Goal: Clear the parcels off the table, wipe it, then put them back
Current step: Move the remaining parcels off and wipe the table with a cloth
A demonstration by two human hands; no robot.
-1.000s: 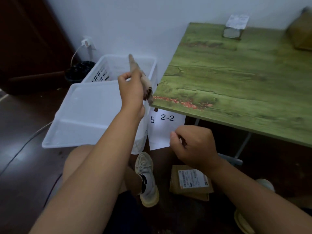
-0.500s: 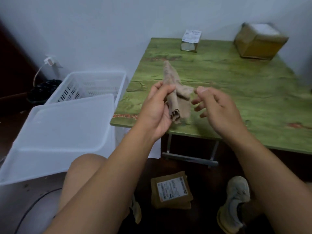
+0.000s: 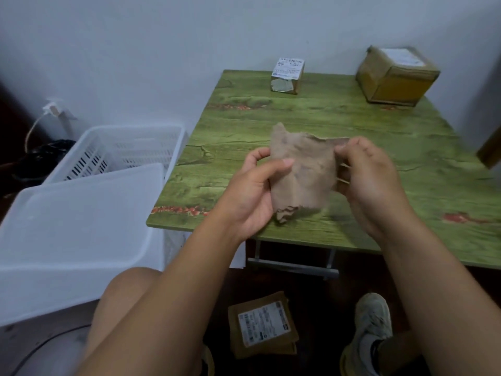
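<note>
- Left hand (image 3: 253,191) pinches the left edge of a brown, worn cloth rag (image 3: 302,175) – thumb in front, fingers (image 3: 256,156) curled behind it.
- Right hand (image 3: 368,180) grips the rag's right edge, fingers clenched on the fabric; rag held spread between both hands, above the near part of the green wood-grain table (image 3: 406,147), not lying on it.
- Small cardboard parcel with a white shipping label (image 3: 287,76) stands at the table's far edge by the wall.
- Larger brown cardboard box parcel wrapped in tape (image 3: 394,74) sits at the far right corner, well apart from the small one.
- Flat brown padded envelope with a white label (image 3: 263,324) lies on the dark floor under the table's near edge, between the person's legs.
- White slotted plastic basket (image 3: 116,150) on the floor left of the table; a translucent white plastic bin (image 3: 76,226) just in front of it – touching or not, cannot tell.
- Pale worn sneaker (image 3: 371,327) on the floor at lower right, near the envelope.
</note>
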